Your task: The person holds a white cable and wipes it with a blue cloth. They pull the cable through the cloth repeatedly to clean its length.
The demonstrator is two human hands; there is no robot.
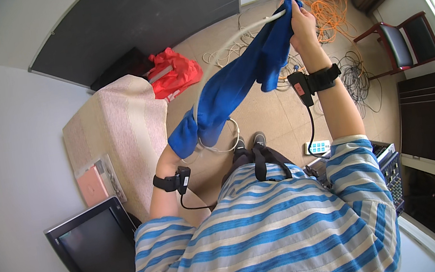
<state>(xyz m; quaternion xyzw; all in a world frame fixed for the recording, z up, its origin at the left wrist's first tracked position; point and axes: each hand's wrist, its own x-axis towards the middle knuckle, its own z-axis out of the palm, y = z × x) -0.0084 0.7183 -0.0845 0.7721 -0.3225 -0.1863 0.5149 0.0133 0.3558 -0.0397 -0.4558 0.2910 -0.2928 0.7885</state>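
Note:
A blue cloth stretches diagonally between my two arms. At its upper right end, my right hand grips the cloth, with a white cable passing into the fold beside the fingers. The cable arcs down along the cloth to its lower left end, then loops below it near my feet. My left hand is covered by the cloth at that end; only the wrist shows, so its fingers and what they hold are hidden. Each wrist wears a black strap with a small wired device.
Orange cable, black cable and pale cable coils lie on the floor ahead. A cloth-covered table and a monitor stand at left, a red bag beyond. At right are a chair, a power strip and an audio mixer.

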